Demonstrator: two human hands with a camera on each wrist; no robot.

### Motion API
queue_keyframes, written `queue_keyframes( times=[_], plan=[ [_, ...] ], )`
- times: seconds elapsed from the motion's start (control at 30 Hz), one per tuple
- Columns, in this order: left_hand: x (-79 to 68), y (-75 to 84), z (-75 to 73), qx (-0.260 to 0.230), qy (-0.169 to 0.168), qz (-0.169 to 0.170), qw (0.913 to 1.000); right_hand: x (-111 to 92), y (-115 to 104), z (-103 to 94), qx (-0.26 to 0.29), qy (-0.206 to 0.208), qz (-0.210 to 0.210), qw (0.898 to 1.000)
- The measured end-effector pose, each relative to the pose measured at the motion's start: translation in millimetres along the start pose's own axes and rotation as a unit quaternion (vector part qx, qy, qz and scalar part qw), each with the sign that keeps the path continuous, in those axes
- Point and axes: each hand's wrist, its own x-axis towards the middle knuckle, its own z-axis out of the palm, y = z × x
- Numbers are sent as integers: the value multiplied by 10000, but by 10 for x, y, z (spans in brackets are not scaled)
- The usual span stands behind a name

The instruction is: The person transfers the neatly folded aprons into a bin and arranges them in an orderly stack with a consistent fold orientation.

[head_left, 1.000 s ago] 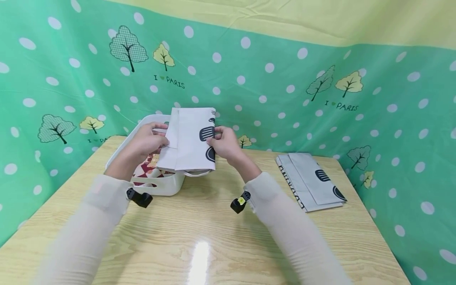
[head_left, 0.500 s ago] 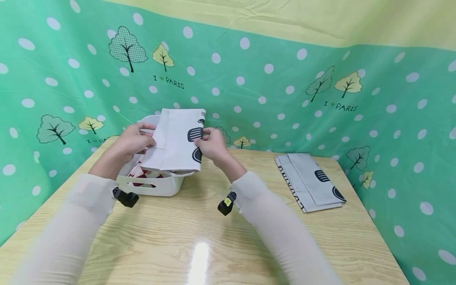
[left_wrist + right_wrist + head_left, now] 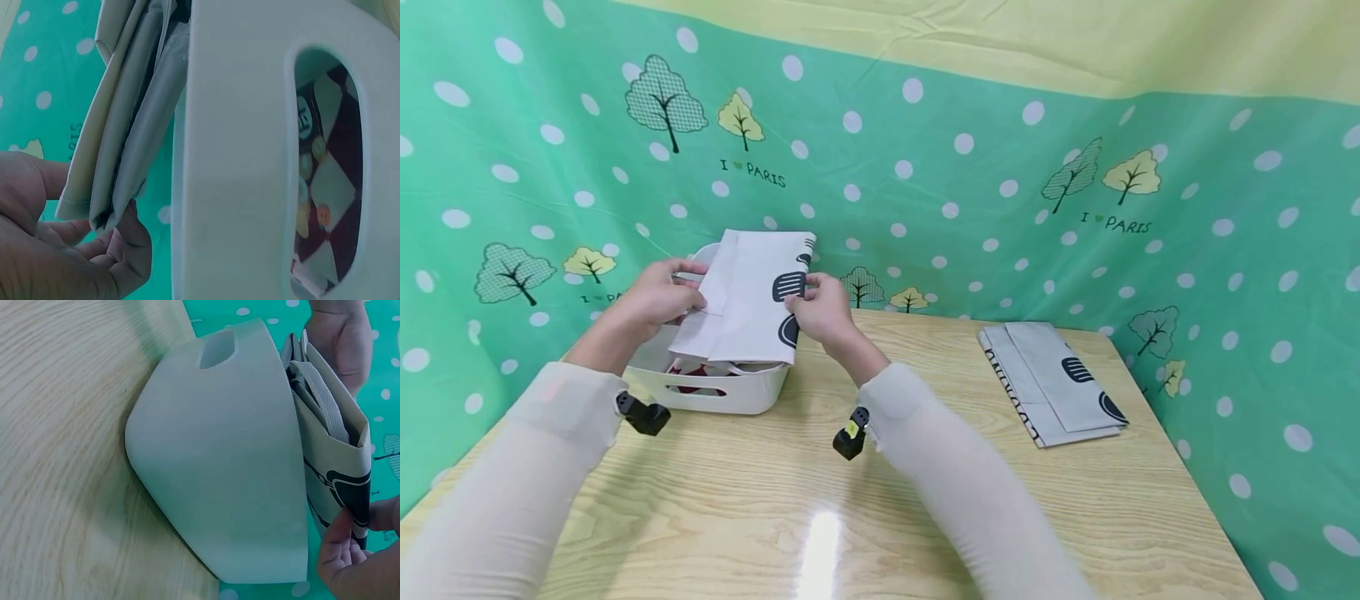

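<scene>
A folded white apron [image 3: 748, 296] with black kitchen-utensil prints lies level over the white plastic basket [image 3: 715, 392]. My left hand [image 3: 661, 293] pinches its left edge between thumb and fingers. At its right edge, my right hand [image 3: 823, 310] grips the printed side, thumb on top. In the left wrist view the apron's stacked layers [image 3: 134, 119] show beside the basket wall. A woven strap [image 3: 322, 403] peeks from the folds in the right wrist view. Inside the basket, a red-and-white patterned cloth [image 3: 334, 181] shows through the handle slot; the apron hides most of it.
A second folded white cloth [image 3: 1052, 382] with the same black prints and lettering lies on the right of the wooden table [image 3: 925, 467]. Behind the table hangs a green dotted curtain [image 3: 910, 208].
Both hands have carried the folded apron leftward and slightly lower, from the basket's right side to over it. The basket and the second folded cloth have stayed put.
</scene>
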Motion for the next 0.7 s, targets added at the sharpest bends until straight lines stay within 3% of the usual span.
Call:
queue_keyframes(
  times=[0.23,0.7],
  plan=[
    [19,-88,-59,65,-32,-93,9999,-3,23,153,234,202,134,9994],
    [102,-222,-112,179,69,-80,9998,3,11,284,-563,250,195,9979]
  ],
)
